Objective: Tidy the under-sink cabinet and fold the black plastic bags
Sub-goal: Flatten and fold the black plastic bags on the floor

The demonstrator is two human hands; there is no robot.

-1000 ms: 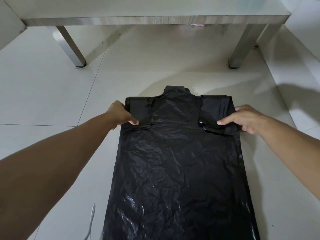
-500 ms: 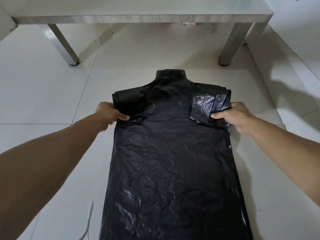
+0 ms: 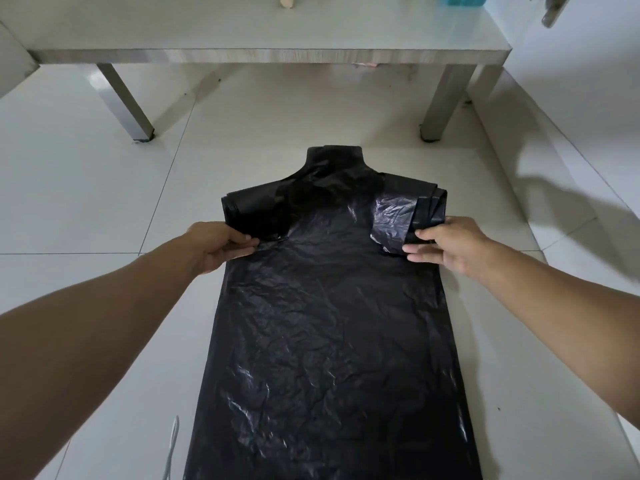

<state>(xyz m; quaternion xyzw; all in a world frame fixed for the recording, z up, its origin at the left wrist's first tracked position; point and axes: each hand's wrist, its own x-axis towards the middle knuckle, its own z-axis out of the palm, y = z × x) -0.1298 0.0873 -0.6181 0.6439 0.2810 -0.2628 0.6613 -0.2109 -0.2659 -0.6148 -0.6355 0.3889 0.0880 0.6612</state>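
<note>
A black plastic bag (image 3: 332, 323) lies flat on the white tiled floor (image 3: 86, 188), its far end toward 12 o'clock, near a low table (image 3: 270, 55). The left hand (image 3: 221, 245) pinches the folded handle flap at the bag's 10 o'clock corner between thumb and fingers. The right hand (image 3: 446, 245) pinches the pleated, partly lifted handle flap at the 2 o'clock corner. A white cord (image 3: 172, 445) lies at 7 o'clock.
</note>
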